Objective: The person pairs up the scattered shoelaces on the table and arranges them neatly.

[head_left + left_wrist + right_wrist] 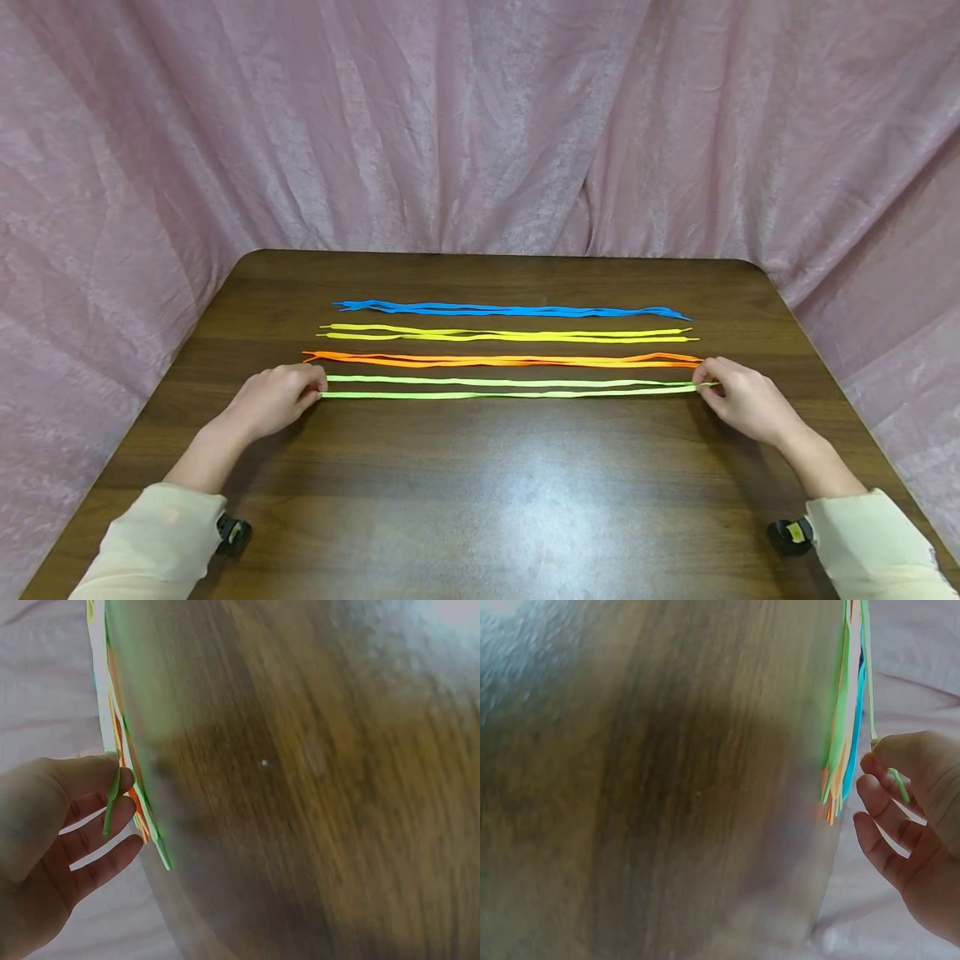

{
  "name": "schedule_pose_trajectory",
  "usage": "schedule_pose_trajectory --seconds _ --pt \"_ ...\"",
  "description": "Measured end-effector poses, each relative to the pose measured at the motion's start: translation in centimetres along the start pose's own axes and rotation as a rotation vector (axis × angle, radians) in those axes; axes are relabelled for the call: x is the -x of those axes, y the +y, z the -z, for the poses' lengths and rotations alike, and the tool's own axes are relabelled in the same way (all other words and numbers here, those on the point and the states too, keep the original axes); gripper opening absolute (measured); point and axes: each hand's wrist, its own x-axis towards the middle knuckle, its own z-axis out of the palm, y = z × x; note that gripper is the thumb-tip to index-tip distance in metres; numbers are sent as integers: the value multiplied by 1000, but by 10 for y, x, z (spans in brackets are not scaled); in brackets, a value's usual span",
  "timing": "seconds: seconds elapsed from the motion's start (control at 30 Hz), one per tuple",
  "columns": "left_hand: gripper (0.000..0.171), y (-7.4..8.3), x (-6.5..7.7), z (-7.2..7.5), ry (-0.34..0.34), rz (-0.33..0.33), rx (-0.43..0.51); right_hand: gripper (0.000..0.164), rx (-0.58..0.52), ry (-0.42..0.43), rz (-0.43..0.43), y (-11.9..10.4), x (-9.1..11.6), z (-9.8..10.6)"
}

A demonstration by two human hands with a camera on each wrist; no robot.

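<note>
Two light green flat shoelaces (420, 396) run side by side across the dark wooden table (480, 483). At their left end my left hand (273, 402) pinches a green lace between thumb and forefinger; its tip (110, 810) hangs below the fingers, and another green lace end (159, 844) lies beside them. My right hand (750, 402) pinches a green lace at the right end, a short tip (899, 785) showing past the thumb. The other fingers of both hands are spread and loosely bent. Just behind the green laces lie orange laces (337, 357), close to both hands.
Farther back, yellow laces (450, 333) and then blue laces (360, 306) lie stretched out in roughly parallel rows. A pink velvety curtain (480, 125) hangs behind and beside the table. Black wrist cameras (234, 533) sit at both cuffs.
</note>
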Motion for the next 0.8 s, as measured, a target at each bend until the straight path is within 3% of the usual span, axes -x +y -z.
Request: schedule_pose_trajectory --seconds 0.8 --pt "14 -16 -14 5 -23 83 -50 24 12 10 -30 8 -1 -11"
